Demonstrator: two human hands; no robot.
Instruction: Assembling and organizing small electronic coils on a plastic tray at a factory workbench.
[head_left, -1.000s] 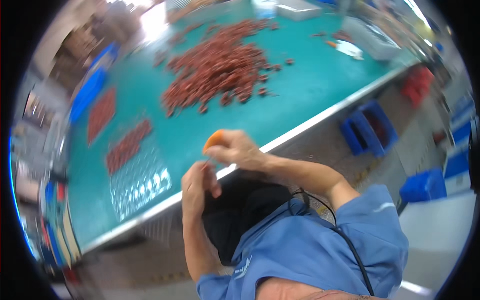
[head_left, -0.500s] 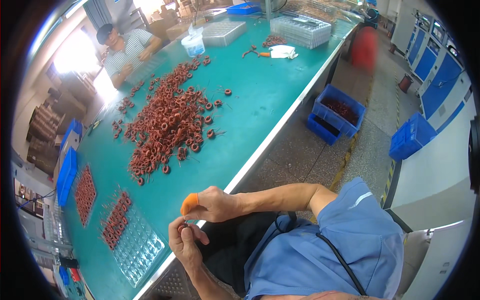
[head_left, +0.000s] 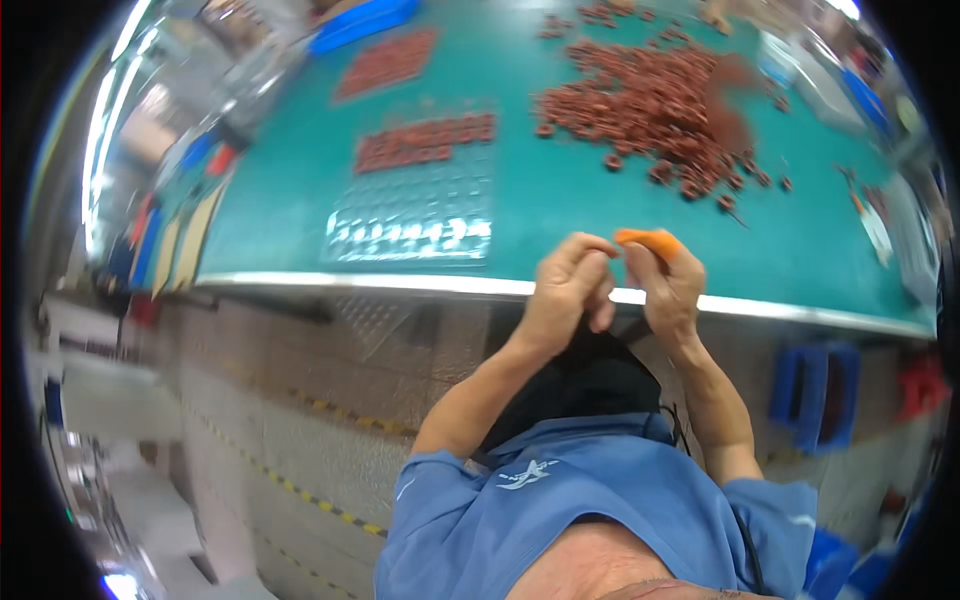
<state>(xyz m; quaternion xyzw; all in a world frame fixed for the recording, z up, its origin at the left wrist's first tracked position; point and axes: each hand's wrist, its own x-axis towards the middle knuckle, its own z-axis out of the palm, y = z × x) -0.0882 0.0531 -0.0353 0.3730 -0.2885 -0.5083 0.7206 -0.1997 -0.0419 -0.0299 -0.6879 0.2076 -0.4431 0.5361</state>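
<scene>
At table edge (head_left: 450,283): left hand (head_left: 568,288), right hand (head_left: 673,289), both curled, grasp indiscernible; green surface (head_left: 517,200) separates tray (head_left: 420,195), ring pile (head_left: 645,105).

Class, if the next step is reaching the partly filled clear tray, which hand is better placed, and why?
Probably the left hand: it is nearer the clear tray, which lies to its left. The right hand, wearing an orange finger cover, is farther off, with the left hand in between.

Left hand (head_left: 567,287), curled, is facing right hand (head_left: 675,290), fingers bent; both are hovering over the near bench edge (head_left: 440,284).
</scene>
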